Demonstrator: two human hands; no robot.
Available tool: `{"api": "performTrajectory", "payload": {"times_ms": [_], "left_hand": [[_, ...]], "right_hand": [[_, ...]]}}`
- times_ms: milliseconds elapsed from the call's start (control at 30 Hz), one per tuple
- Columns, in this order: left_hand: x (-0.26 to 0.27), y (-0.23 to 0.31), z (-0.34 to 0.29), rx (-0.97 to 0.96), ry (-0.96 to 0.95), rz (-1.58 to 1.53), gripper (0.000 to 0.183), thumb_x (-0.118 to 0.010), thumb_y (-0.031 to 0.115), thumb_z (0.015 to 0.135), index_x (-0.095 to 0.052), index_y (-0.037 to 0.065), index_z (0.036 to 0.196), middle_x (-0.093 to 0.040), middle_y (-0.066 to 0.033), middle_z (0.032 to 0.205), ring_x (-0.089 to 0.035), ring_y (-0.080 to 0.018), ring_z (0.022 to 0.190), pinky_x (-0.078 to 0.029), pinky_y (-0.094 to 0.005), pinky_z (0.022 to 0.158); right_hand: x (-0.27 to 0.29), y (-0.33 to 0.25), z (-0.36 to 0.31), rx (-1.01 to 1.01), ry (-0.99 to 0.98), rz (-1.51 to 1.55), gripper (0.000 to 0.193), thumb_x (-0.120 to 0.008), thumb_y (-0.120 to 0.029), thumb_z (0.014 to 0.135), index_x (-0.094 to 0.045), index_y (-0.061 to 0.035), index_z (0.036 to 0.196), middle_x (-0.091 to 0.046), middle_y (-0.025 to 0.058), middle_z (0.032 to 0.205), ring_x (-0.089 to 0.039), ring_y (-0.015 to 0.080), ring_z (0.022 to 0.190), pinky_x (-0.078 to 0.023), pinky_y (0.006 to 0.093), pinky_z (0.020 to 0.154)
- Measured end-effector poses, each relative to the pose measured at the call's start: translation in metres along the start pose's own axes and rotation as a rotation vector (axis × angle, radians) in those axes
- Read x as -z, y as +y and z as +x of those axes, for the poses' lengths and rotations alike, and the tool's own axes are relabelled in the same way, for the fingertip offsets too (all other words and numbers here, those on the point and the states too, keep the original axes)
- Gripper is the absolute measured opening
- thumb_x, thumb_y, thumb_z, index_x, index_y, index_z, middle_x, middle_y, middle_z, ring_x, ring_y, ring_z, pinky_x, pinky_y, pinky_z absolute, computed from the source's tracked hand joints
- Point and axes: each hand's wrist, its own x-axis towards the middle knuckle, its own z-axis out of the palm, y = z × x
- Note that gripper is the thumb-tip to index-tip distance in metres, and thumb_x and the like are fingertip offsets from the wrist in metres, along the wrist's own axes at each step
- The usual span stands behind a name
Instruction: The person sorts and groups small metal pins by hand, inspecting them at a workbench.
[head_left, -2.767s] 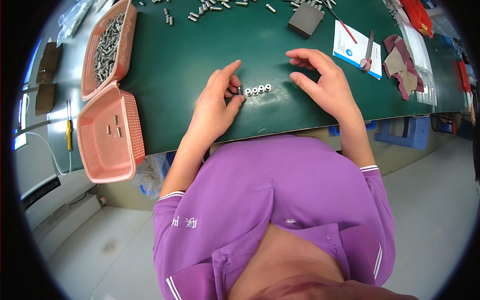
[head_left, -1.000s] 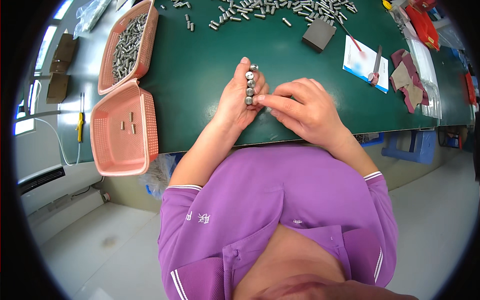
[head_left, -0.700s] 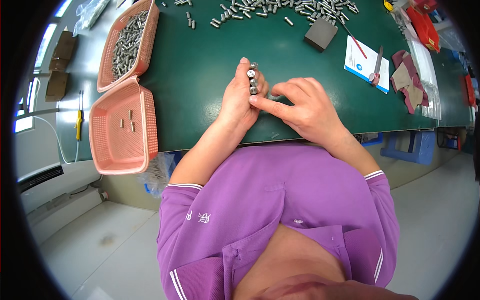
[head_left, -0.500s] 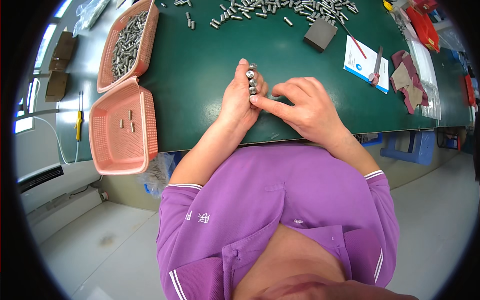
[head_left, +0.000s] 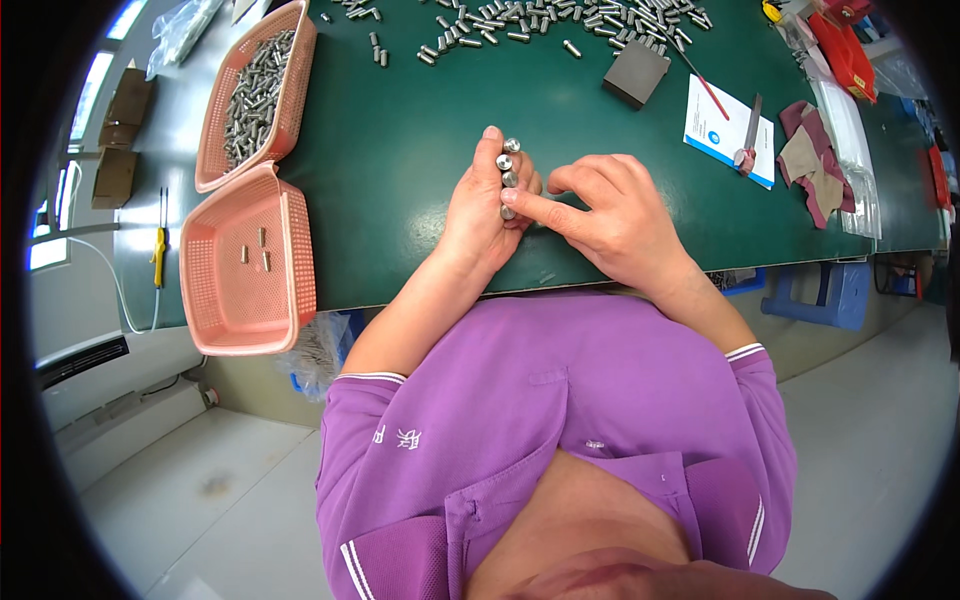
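Several short metal pins (head_left: 505, 163) stand in a row in my left hand (head_left: 474, 212), their round ends facing up. The thumb and curled fingers of that hand close around them above the green table. My right hand (head_left: 628, 222) is just to the right, with its index finger stretched out so that its tip touches the row near its lower end. The other fingers of the right hand are loosely bent and apart, and I see nothing held in them. The pins' lower parts are hidden by my left fingers.
A pink basket (head_left: 290, 110) full of pins stands at the left, with a second pink basket (head_left: 303, 290) holding a few pins nearer me. Loose pins (head_left: 530, 20) lie at the back of the green table (head_left: 400, 120). A dark block (head_left: 636, 73), paper (head_left: 708, 135) and caliper (head_left: 750, 135) lie right.
My left hand and the row of pins have shifted slightly toward me. My right index fingertip, earlier at the lowest pin, now touches a little higher along the row.
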Motion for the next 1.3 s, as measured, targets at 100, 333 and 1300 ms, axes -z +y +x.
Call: {"api": "performTrajectory", "payload": {"times_ms": [100,333,1300], "left_hand": [[0.002,-0.001,0.001,0.016,-0.007,-0.027,0.048,-0.042,0.046,0.100,-0.039,0.012,0.066,-0.037,0.0009,0.056,-0.031,-0.0103,0.043,-0.025,-0.0260,0.038],[-0.004,0.001,-0.005,0.030,0.014,0.009,0.047,-0.038,0.043,0.102,-0.036,0.013,0.065,-0.035,0.0015,0.056,-0.030,-0.0087,0.039,-0.024,-0.0239,0.035],[0.001,-0.010,0.000,-0.174,0.071,0.188,0.037,-0.040,0.042,0.102,-0.049,0.007,0.095,-0.053,-0.0018,0.078,-0.043,-0.0065,0.057,-0.037,-0.0223,0.047]], "right_hand": [[-0.002,0.002,-0.002,-0.016,0.018,0.003,0.042,-0.068,-0.010,0.073,-0.069,-0.0246,0.112,-0.058,-0.0024,0.092,-0.056,0.0188,0.085,-0.044,0.0352,0.077],[-0.002,0.004,0.000,-0.059,0.009,0.025,0.046,-0.068,-0.006,0.071,-0.068,-0.0238,0.113,-0.058,-0.0018,0.090,-0.056,0.0196,0.084,-0.044,0.0353,0.074],[-0.006,-0.015,0.015,-0.505,-0.084,0.552,0.066,-0.081,-0.015,0.070,-0.052,-0.0120,0.130,-0.054,0.0063,0.112,-0.059,0.0132,0.073,-0.053,0.0276,0.067]]}}
